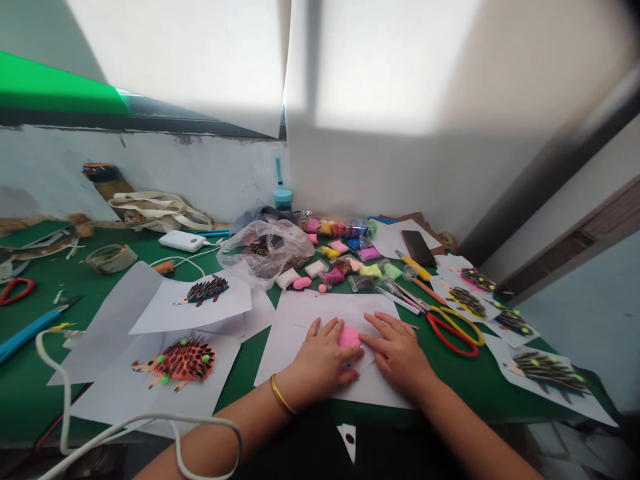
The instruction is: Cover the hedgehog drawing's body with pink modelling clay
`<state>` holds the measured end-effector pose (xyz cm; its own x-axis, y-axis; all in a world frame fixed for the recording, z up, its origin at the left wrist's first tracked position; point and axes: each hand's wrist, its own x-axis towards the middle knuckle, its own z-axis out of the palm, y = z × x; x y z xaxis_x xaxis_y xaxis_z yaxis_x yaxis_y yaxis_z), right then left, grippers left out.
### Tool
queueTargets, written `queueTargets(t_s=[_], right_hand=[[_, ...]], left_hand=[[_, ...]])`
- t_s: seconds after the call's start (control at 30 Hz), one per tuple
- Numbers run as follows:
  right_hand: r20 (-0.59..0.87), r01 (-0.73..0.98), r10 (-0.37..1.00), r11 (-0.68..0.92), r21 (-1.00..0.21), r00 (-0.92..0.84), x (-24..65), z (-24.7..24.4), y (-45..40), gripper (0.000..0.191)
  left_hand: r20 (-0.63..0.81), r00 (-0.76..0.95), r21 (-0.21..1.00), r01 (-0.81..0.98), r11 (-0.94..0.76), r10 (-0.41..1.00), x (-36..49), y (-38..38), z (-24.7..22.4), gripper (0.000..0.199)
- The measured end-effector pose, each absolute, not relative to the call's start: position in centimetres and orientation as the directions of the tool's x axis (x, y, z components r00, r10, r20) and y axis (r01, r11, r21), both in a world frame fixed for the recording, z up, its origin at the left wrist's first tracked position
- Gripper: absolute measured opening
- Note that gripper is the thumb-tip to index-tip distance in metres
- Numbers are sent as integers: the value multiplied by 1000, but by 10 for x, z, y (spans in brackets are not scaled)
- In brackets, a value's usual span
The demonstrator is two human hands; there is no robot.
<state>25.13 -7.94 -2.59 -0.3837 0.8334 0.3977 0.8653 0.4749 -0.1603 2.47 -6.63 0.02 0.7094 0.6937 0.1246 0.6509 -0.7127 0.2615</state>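
A flat piece of pink modelling clay (350, 337) lies on a white sheet of paper (293, 320) in front of me. My left hand (325, 357) rests over the clay's left side, fingers stretched out and touching it; a gold bangle (281, 393) is on that wrist. From the right, my right hand (397, 350) lies on the paper with its fingers spread, one fingertip at the clay's right edge. Part of the clay is hidden under the left fingers. Just beyond the paper sit a small pink lump (302, 283) and several packets of coloured clay (370, 270).
Red and yellow scissors (453, 330) lie right of the paper, near a dark phone (418, 247). Hedgehog pictures lie at left (185, 363) and right (550, 373). A clear plastic bag (265, 247) stands behind. A white cable (150, 420) loops near my left forearm; a blue cutter (35, 333) lies far left.
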Motion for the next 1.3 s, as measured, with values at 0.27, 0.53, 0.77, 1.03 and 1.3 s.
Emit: queueTargets(t_s=[0.27,0.53,0.77,1.03,1.3], right_hand=[[361,863,842,479,-159,-401,252,-28,-76,52],[347,866,852,469,-174,-392,250,-27,-75,54],[332,870,862,457,-187,-382,250,-27,-75,53],[249,875,884,445,-190,-395,248,-24,-72,54],[252,879,877,453,-150,-409,246,-24,-71,47]], left_hand=[[137,710,257,648,-717,691,25,-67,-1,45],[137,708,250,652,-715,693,25,-67,0,45],[144,709,250,649,-718,690,25,-67,-2,45],[145,705,260,650,-714,694,25,-67,0,45],[145,709,260,646,-718,690,25,-66,0,44]])
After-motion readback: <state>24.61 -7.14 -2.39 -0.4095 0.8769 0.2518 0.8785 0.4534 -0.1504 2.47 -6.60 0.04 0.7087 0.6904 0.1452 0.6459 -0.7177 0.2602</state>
